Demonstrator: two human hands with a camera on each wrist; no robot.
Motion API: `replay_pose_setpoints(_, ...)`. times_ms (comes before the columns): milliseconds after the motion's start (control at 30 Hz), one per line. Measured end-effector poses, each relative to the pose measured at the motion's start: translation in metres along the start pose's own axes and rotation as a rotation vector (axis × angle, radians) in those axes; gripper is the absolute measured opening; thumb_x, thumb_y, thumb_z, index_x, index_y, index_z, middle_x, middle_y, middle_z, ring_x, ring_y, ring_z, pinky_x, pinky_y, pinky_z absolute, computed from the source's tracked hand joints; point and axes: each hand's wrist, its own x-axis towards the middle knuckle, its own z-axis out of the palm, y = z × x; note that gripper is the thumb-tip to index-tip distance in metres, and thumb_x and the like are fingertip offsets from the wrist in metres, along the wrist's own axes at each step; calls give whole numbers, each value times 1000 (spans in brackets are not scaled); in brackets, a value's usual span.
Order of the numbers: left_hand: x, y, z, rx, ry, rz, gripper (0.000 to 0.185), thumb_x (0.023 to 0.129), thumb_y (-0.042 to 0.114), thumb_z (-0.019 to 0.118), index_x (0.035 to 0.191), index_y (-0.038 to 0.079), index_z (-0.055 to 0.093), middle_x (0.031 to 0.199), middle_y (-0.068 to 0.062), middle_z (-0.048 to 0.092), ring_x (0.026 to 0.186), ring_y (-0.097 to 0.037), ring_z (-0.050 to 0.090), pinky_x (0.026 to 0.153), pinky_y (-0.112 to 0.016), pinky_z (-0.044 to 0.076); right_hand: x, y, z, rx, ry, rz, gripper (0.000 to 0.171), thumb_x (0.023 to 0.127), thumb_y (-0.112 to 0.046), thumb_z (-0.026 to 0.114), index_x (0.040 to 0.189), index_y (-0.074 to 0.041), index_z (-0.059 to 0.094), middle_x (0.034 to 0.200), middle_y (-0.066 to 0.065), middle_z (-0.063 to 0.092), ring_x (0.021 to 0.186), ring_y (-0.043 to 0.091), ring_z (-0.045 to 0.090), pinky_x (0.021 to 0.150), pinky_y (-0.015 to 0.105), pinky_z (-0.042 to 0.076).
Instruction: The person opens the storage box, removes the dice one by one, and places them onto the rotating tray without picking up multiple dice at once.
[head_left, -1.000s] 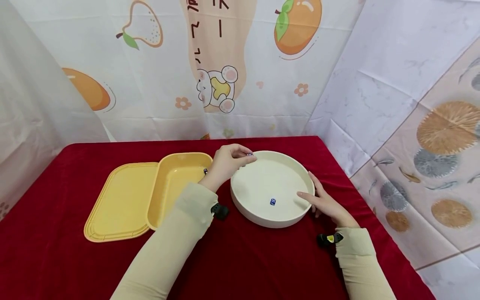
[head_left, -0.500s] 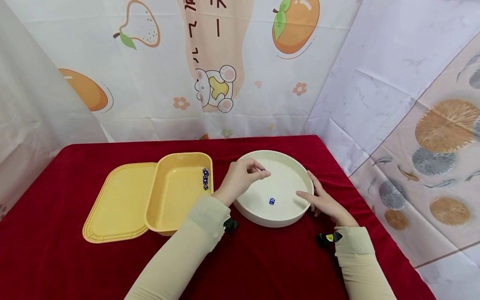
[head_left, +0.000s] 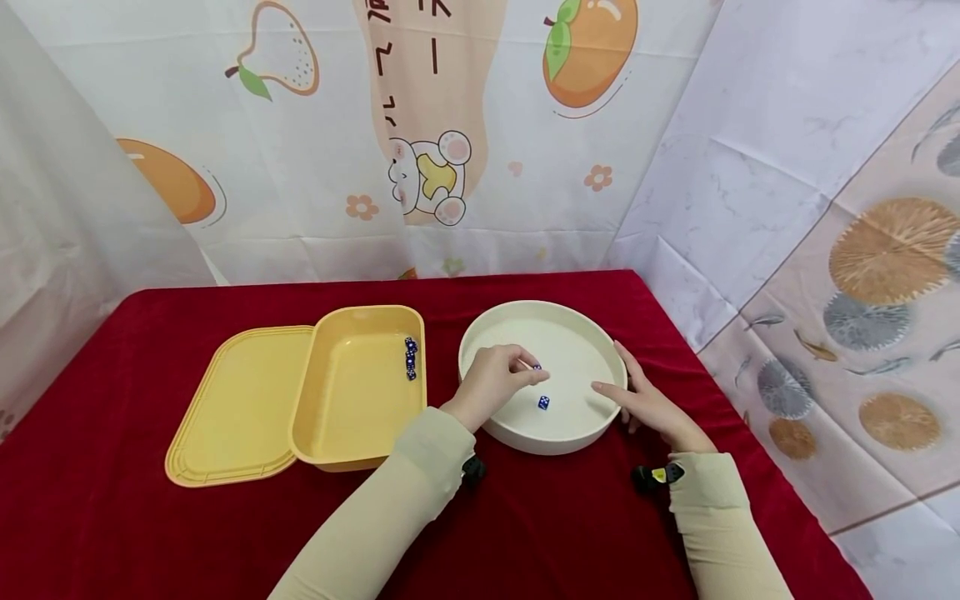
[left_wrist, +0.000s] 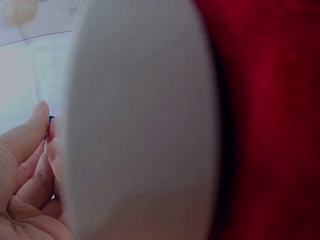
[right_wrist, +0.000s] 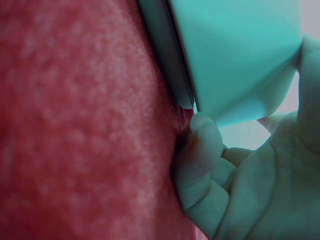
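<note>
My left hand [head_left: 498, 379] hovers over the near left part of a white round tray [head_left: 592, 329] and pinches a small blue die [head_left: 536, 367] between thumb and fingertips. A second blue die [head_left: 543, 402] lies on the tray floor just right of that hand. My right hand [head_left: 652, 408] holds the tray's right rim, with one finger over the edge and the others curled against the outer wall. In the left wrist view the tray wall [left_wrist: 145, 125] fills the frame, and a blue speck shows at my fingertips [left_wrist: 47, 130]. The right wrist view shows curled fingers [right_wrist: 205, 150] beside the tray [right_wrist: 240, 50].
A yellow box [head_left: 352, 400] stands left of the tray with several blue dice [head_left: 410, 358] along its right wall. Its yellow lid [head_left: 240, 400] lies flat beside it. Everything rests on a red cloth [head_left: 562, 517]. Printed curtains close the back and sides.
My left hand has carried the pinched die from the tray's far left rim down toward the near middle, close to the die lying there. The right hand has stayed on the rim.
</note>
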Motion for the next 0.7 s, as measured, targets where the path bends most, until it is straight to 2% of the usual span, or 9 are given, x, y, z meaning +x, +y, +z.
replay_pose_setpoints(167, 0, -8, 10, 55, -26, -6, 21, 88, 33, 75, 95, 14, 75, 77, -3, 71, 74, -8, 55, 68, -20, 43, 1, 2, -1, -12, -2, -11, 97, 94, -40, 64, 159, -30, -7, 64, 6, 49, 57, 18, 50, 51, 35, 48)
replay_pose_setpoints(333, -1, -11, 16, 136, -20, 10, 21, 89, 38, 73, 93, 18, 75, 73, 8, 67, 76, -8, 55, 69, -20, 44, 2, 3, 0, -16, 0, 1, 97, 94, -42, 64, 159, -32, -7, 64, 6, 50, 57, 18, 51, 52, 35, 48)
replay_pose_setpoints(600, -3, -12, 22, 293, 1, 34, 22, 89, 38, 73, 95, 18, 76, 81, 6, 72, 89, -13, 59, 78, -24, 47, 1, 1, 0, -15, -3, 3, 96, 95, -40, 63, 159, -32, -8, 63, 6, 49, 57, 18, 50, 52, 35, 48)
replay_pose_setpoints(700, -2, -12, 23, 338, 6, 47, 22, 89, 36, 73, 96, 16, 77, 82, 5, 74, 88, -14, 62, 77, -24, 49, 2, 2, -1, -13, -6, 0, 95, 96, -38, 61, 159, -30, -9, 63, 6, 48, 57, 18, 50, 52, 35, 48)
